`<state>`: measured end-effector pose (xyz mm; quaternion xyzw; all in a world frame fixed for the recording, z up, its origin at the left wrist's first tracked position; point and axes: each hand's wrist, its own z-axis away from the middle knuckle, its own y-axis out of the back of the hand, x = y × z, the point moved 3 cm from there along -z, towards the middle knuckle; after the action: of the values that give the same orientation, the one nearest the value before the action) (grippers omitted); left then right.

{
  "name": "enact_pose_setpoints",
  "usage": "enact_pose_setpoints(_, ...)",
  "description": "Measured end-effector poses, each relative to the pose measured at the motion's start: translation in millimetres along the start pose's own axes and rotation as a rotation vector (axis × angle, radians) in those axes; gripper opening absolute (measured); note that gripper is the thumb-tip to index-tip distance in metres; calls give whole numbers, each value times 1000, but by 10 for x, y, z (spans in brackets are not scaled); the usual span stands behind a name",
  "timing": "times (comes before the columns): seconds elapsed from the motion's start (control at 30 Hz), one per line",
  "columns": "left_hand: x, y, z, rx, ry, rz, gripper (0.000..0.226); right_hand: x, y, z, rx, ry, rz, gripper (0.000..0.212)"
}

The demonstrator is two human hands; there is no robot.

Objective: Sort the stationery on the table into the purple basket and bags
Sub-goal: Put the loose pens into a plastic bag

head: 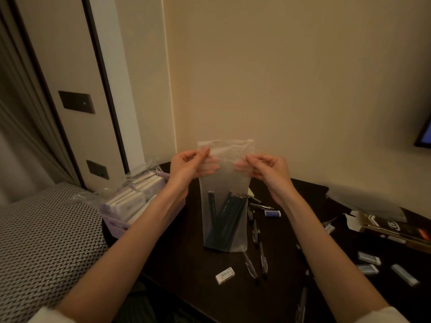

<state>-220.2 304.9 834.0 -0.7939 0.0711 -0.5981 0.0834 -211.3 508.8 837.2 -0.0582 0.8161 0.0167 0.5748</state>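
Note:
A frosted plastic bag [225, 180] hangs upright above the dark table [186, 264], with several dark green pencils [225, 215] standing inside it. My left hand [191, 165] pinches the bag's upper left edge and my right hand [263, 167] pinches its upper right edge. The purple basket [116, 226] stands at the table's left, holding white erasers [130, 201] and clear bags. Several pens [256, 250] lie on the table behind and below the bag. A white eraser [224, 275] lies near the front, and a blue-sleeved one [272, 213] to the right.
Several more erasers [369, 258] lie at the table's right, beside an opened cardboard box [391, 228] and another clear bag [366, 201]. A patterned cushion [46, 241] sits left of the table. The wall stands close behind.

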Motion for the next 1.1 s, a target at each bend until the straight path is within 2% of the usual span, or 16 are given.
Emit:
enact_pose_setpoints(0.17,50,-27,10,28,29,-18,18,-68,-20,23,118,25,60,13)
enact_pose_setpoints(0.23,85,-50,23,66,31,-53,20,-88,-24,27,135,54,101,23)
enact_pose_setpoints(0.3,129,-69,40,108,-6,-123,26,-139,-22,27,92,104,136,36)
enact_pose_setpoints(0.4,204,-87,74,120,-89,-186,32,-223,0,15,45,153,209,28)
enact_pose_setpoints(0.53,274,-115,81,54,-131,-259,12,-256,35,-24,33,118,259,21)
enact_pose_setpoints(0.67,281,-90,35,28,-94,-316,10,-266,97,-46,0,82,301,29)
enact_pose_setpoints(0.8,259,-42,33,-100,-111,-490,35,-312,136,-25,-75,65,418,48)
enact_pose_setpoints(0.87,228,-36,43,-122,-124,-574,39,-336,133,-27,-92,57,494,53)
enact_pose_setpoints(1.0,196,-46,30,-65,-221,-695,22,-319,112,-54,-125,93,745,52)
enact_pose_setpoints(1.1,219,-73,61,-58,-274,-780,12,-296,131,-70,-90,137,870,41)
